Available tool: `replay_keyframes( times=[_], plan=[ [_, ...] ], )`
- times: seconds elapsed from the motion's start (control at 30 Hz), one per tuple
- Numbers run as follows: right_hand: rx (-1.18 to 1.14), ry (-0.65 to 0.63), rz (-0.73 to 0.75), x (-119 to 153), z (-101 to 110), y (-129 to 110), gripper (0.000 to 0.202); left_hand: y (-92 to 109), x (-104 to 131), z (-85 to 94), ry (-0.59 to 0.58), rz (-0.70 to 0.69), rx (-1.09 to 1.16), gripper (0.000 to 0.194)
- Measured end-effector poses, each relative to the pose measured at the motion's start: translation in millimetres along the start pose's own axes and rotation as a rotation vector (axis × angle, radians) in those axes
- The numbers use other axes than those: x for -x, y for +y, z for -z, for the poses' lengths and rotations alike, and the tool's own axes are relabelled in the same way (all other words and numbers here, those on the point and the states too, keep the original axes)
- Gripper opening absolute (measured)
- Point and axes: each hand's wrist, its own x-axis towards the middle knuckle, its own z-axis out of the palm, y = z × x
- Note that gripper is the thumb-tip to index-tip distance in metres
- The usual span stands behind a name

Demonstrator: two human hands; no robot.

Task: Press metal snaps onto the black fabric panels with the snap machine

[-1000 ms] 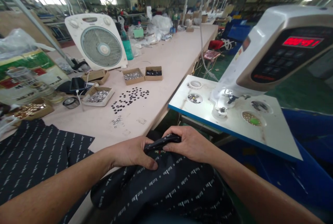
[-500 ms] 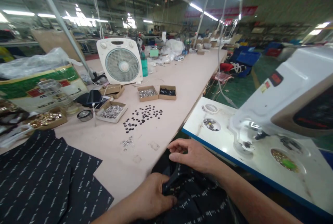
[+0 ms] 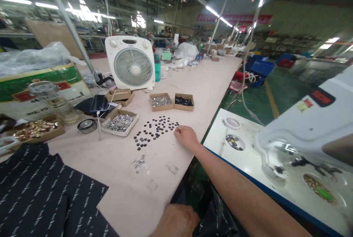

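My right hand [image 3: 186, 137] reaches over the table at the right end of a scatter of black snap caps [image 3: 157, 128]. Its thumb and fingertips are pinched together; what lies between them, if anything, is too small to make out. Low in the view, my left hand [image 3: 179, 220] is closed at the table's edge, beside black printed cloth [image 3: 217, 215]. Its fingertips are hidden, but the cloth bunches out from it. Nearer me than the caps lies a little heap of silver metal pieces [image 3: 140, 162].
Boxes of silver fasteners [image 3: 121, 122] and black parts [image 3: 183, 101] stand farther back, before a white fan [image 3: 134, 64]. Black printed fabric pieces [image 3: 41, 193] lie at left. A white machine [image 3: 300, 130] stands on a blue-edged table at right.
My right hand has left the cloth and moved forward to the black caps, its fingers coming together. My left hand sits lower, with the cloth. The view has shifted slightly.
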Motion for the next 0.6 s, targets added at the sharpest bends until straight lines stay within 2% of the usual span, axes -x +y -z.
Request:
replay_keyframes(
  times=[0.13, 0.27, 0.37, 0.47, 0.6],
  plan=[
    [0.031, 0.005, 0.002, 0.8, -2.4, -3.3, 0.017, 5.8, 7.4, 6.5, 0.007, -0.027, 0.044, 0.028],
    [-0.003, 0.055, -0.012, 7.2, 0.8, -5.7, 0.018, 9.7, 20.1, 8.4, 0.133, -0.014, 0.117, 0.018],
    [-0.066, 0.074, -0.012, 20.6, 11.4, -8.4, 0.015, 11.3, 27.6, 9.5, 0.207, -0.024, 0.116, 0.01],
    [-0.179, 0.033, -0.006, 54.4, 27.5, -9.1, 0.012, 13.4, 33.9, 14.2, 0.237, -0.049, 0.065, 0.007],
    [-0.515, -0.102, -0.015, 136.8, 45.1, -2.6, 0.003, 22.1, 44.2, 24.4, 0.238, -0.083, -0.056, 0.011]
  ],
)
